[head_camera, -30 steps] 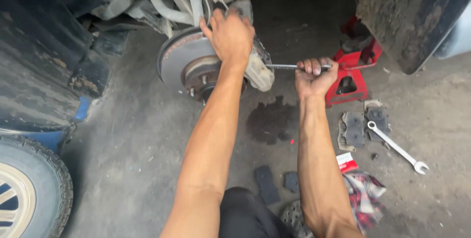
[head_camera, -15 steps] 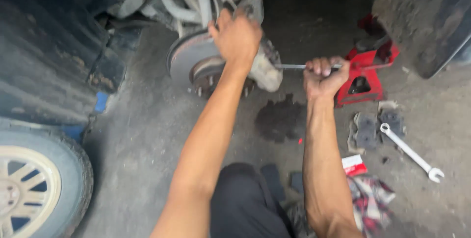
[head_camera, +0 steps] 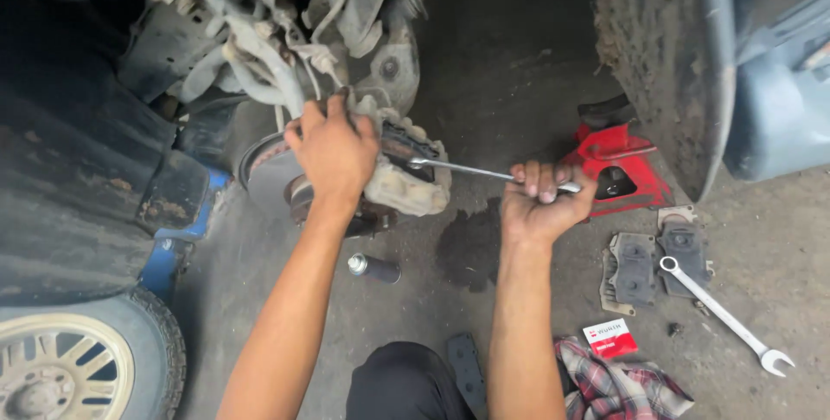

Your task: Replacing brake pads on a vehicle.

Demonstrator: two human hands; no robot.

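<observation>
My left hand point(head_camera: 333, 150) rests on top of the brake caliper point(head_camera: 406, 179), gripping it where it sits over the brake disc point(head_camera: 270, 179) of a car's bare wheel hub. My right hand point(head_camera: 543, 199) is closed around the handle end of a long silver wrench point(head_camera: 462, 169). The wrench's far end reaches into the caliper, just right of my left hand. Suspension parts and hoses hang above the hub.
A red jack point(head_camera: 618, 169) stands right of my right hand. Old brake pads point(head_camera: 647, 262) and a second wrench point(head_camera: 722, 314) lie on the concrete at right. A plaid rag point(head_camera: 618, 384), small red-and-white box point(head_camera: 609, 336), spray can point(head_camera: 373, 267), removed wheel point(head_camera: 78, 359) and oil stain point(head_camera: 471, 247) are nearby.
The view has tilted and moved in closer to the hub. Both hands keep their holds; the wrench handle has dropped slightly lower on the right.
</observation>
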